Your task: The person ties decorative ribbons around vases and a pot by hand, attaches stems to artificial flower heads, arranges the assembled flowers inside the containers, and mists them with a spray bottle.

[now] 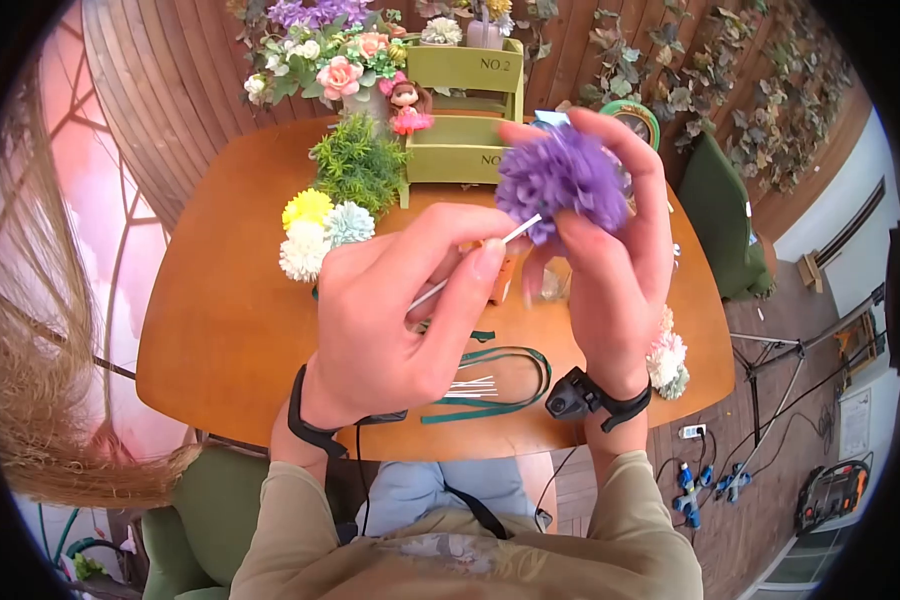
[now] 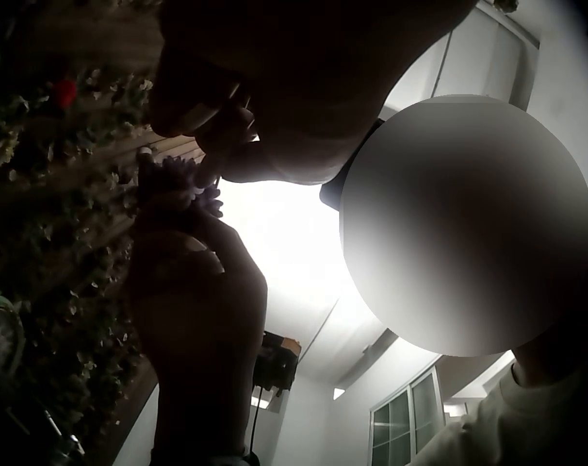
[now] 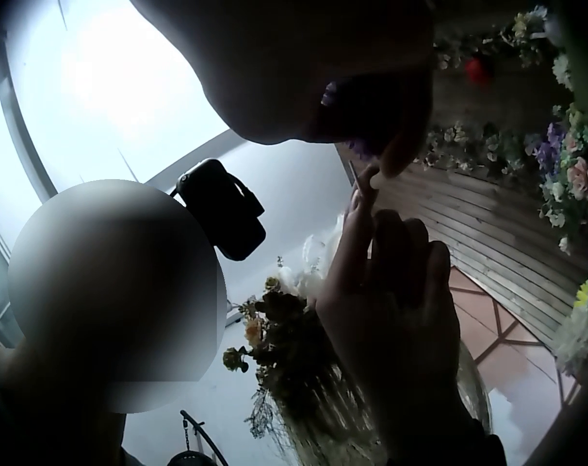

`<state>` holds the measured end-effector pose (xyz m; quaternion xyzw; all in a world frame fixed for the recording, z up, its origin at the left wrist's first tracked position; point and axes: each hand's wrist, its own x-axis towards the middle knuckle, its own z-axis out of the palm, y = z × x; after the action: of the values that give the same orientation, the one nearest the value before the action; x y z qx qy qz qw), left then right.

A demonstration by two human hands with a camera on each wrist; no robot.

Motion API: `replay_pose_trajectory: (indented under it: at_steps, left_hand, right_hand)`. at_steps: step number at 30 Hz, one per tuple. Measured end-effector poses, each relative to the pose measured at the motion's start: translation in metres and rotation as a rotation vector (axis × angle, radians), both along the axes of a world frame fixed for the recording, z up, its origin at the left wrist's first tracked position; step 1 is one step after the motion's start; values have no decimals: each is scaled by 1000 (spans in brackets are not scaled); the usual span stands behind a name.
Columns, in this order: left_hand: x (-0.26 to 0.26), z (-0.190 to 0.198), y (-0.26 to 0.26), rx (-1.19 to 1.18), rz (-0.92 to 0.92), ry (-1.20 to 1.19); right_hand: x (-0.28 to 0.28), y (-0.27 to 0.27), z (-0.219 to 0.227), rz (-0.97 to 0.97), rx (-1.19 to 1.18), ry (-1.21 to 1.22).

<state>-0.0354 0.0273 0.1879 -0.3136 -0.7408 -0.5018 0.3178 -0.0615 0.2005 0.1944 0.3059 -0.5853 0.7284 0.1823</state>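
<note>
Now pinching a white stick (image 1: 522, 229) in the left hand (image 1: 395, 315), cupping a purple flower (image 1: 542, 178) in the right hand (image 1: 618, 285), upper centre-right! Best line both up steadily, without crushing petals (image 1: 588, 170). Glance beyond to spare sticks (image 1: 470, 388) on the table (image 1: 225, 300), lower centre, then a yellow flower (image 1: 307, 207), upper left.

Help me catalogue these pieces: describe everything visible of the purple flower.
The purple flower is a rounded bloom of ruffled, layered petals that look like fabric. The right hand grips it above the table. The tip of a white stick overlaps its lower edge in the head view; whether they touch is unclear.
</note>
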Motion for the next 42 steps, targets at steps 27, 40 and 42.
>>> replay_pose_trajectory:
  at_steps: [27,40,42]
  left_hand:
    - [-7,-3,-2,-127,65,99]
    - [-3,-6,-7,-57,-6,-82]
    - [-8,-4,-10,-87,47,-39]
  right_hand:
    - [-10,14,-8,-109,309,256]
    - [-24,16,-14,-261,562,755]
    - [-28,14,-14,-303,495,740]
